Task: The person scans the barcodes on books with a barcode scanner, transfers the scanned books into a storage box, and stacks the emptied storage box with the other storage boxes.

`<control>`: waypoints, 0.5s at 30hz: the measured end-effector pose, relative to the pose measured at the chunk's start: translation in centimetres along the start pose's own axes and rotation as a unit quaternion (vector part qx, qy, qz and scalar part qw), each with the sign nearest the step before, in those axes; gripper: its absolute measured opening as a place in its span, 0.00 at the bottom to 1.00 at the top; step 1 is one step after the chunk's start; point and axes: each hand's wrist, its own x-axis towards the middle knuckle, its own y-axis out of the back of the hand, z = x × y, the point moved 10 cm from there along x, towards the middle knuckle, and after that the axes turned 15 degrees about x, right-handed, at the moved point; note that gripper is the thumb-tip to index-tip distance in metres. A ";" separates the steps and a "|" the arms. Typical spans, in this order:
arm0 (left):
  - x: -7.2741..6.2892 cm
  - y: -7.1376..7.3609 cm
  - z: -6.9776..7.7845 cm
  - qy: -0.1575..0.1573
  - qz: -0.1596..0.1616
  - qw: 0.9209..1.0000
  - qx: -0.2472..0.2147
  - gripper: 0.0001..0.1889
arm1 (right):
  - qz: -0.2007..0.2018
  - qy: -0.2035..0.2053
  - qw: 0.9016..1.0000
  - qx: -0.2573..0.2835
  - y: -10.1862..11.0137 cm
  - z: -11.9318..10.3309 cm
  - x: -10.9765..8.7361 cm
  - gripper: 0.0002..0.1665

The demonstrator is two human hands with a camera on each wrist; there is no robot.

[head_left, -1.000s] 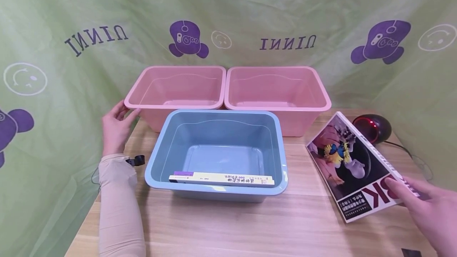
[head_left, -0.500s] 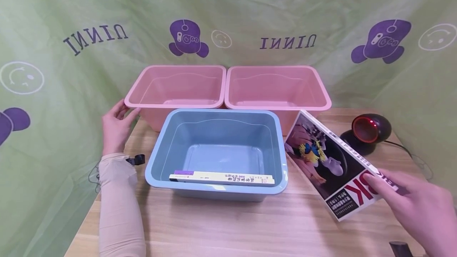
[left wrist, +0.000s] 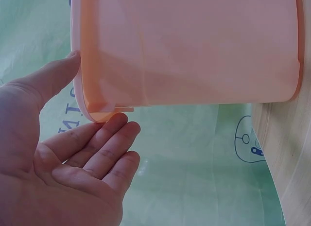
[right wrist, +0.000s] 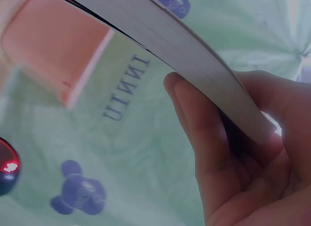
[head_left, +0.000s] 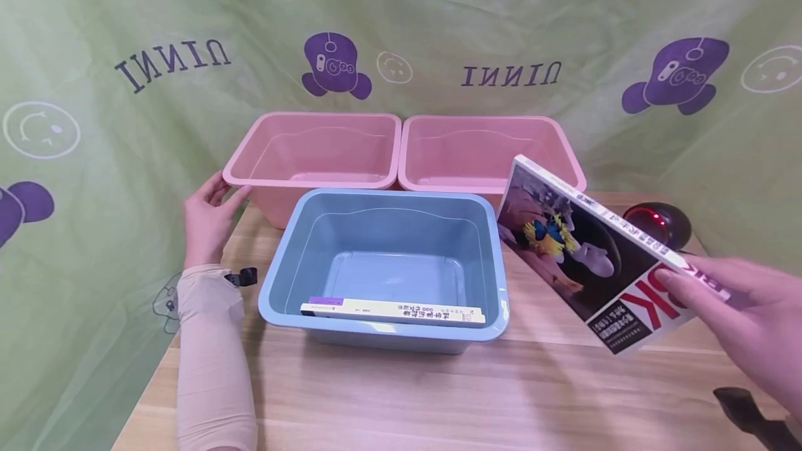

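Blue bin (head_left: 388, 341) at centre; book (head_left: 585, 256), gripped by right hand (head_left: 764, 319), now nearer its right side and higher than moment ago. Carry seems under way. Left hand (head_left: 209, 221), loose-fingered, touches pink bin (head_left: 332, 148) behind-left.

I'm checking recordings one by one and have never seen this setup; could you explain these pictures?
There is no machine, just a person's bare left hand and right hand. The wide view comes from a head-worn camera; the two close-ups come from cameras on the wrists. On the wooden table stand a left pink bin and a right pink bin, a blue bin before them containing a thin book, and a black device glowing red. The right hand holds a dark-covered book; the left touches the left pink bin's rim.
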 end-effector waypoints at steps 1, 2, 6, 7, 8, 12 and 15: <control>0.0 0.0 0.0 0.000 0.000 1.000 0.001 0.40 | 0.002 0.007 1.000 0.014 0.1 -0.3 0.4 0.36; 0.0 0.0 0.0 0.000 0.000 1.000 0.003 0.40 | 0.004 0.012 1.000 0.026 0.2 -0.6 0.7 0.36; 0.2 0.1 0.1 0.000 -0.001 1.000 0.007 0.40 | 0.017 0.022 0.998 0.054 0.4 -1.6 2.3 0.35; 0.2 0.2 0.0 0.001 0.001 1.000 0.006 0.40 | 0.016 0.022 0.998 0.056 0.3 -1.9 2.7 0.34; 0.2 0.2 -0.1 0.003 0.003 1.000 0.003 0.39 | 0.015 0.023 0.998 0.057 0.2 -2.2 3.2 0.33; 0.3 0.3 -0.5 0.017 0.010 0.999 -0.044 0.39 | -0.002 0.024 0.998 0.049 -0.2 -3.5 5.2 0.34; 0.4 0.1 -0.7 0.024 0.010 0.997 -0.071 0.39 | -0.017 0.033 0.999 0.037 -0.3 -4.3 6.5 0.35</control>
